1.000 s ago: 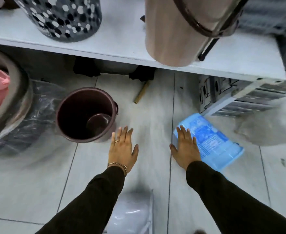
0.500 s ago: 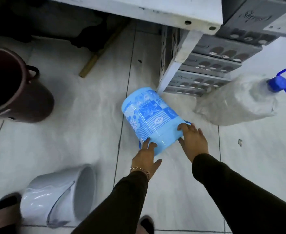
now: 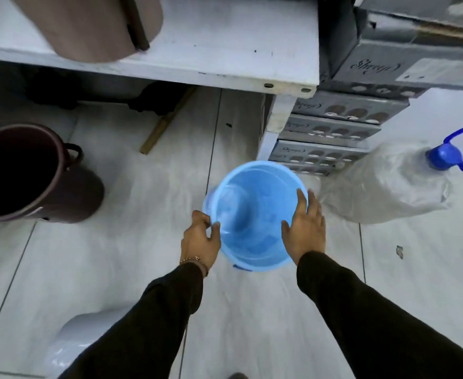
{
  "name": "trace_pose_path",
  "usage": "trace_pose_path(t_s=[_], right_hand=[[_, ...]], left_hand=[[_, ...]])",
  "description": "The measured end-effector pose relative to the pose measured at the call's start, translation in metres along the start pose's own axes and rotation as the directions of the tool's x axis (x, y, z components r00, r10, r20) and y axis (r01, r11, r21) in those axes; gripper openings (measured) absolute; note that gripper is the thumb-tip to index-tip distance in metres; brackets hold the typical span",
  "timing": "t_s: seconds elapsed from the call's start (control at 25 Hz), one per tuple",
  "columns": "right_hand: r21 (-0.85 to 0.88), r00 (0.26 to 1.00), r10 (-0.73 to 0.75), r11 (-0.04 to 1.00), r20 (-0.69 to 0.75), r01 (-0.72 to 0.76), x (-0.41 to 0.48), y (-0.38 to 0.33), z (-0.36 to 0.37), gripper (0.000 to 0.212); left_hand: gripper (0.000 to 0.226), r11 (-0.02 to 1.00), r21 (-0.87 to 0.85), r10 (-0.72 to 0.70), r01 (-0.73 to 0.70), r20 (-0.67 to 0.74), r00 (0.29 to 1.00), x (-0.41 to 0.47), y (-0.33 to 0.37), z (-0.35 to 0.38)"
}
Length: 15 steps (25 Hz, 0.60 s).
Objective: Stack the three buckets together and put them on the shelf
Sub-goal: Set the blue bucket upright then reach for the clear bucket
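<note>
Light blue round plastic bucket [image 3: 252, 214] held upright over the pale tiled floor [image 3: 143, 242], mouth facing up. Left hand [image 3: 200, 242] on its left rim, thumb and fingers pinching the edge. Right hand [image 3: 304, 231] on its right rim, fingers flat and close together along the outside, thumb inside. Dark brown round plastic bucket [image 3: 28, 173] standing well apart at far left. White plastic bucket [image 3: 74, 348] lying near the bottom, partly hidden by the left sleeve. White shelf board [image 3: 225, 45] above, with a tan round bin [image 3: 88, 23] on it.
</note>
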State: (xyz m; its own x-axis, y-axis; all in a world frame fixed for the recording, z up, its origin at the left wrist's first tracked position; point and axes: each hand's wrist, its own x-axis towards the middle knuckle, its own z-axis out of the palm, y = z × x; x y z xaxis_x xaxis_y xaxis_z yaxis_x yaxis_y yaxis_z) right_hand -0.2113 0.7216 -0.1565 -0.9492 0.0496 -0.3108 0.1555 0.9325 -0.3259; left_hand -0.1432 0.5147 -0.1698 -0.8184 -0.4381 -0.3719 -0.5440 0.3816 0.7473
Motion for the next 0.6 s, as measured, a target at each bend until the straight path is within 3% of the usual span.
trace_pose_path(t_s=[0.08, 0.16, 0.28, 0.44, 0.6], right_hand=[[0.151, 0.989, 0.061, 0.985, 0.131, -0.081, -0.01, 0.01, 0.009, 0.076], [0.315, 0.99, 0.035, 0.946, 0.138, -0.078, -0.019, 0.01, 0.015, 0.072], [0.252, 0.992, -0.012, 0.968, 0.126, -0.02, -0.017, 0.002, 0.017, 0.071], [0.044, 0.993, -0.033, 0.999, 0.118, 0.028, -0.024, -0.011, 0.009, 0.072], [0.072, 0.976, -0.135, 0.99, 0.17, 0.124, -0.059, -0.036, 0.001, 0.069]], left_hand=[[0.02, 0.963, -0.172, -0.204, 0.206, 0.03, 0.979, 0.018, 0.001, -0.003], [0.018, 0.881, -0.286, -0.368, 0.378, 0.09, 0.925, 0.033, -0.002, -0.006], [0.023, 0.815, -0.305, -0.462, 0.493, 0.172, 0.87, 0.039, -0.009, -0.014], [0.059, 0.94, 0.143, -0.332, 0.31, 0.173, 0.927, 0.015, -0.021, -0.037], [0.055, 0.909, 0.417, -0.134, 0.0, 0.292, 0.947, -0.024, -0.04, -0.085]])
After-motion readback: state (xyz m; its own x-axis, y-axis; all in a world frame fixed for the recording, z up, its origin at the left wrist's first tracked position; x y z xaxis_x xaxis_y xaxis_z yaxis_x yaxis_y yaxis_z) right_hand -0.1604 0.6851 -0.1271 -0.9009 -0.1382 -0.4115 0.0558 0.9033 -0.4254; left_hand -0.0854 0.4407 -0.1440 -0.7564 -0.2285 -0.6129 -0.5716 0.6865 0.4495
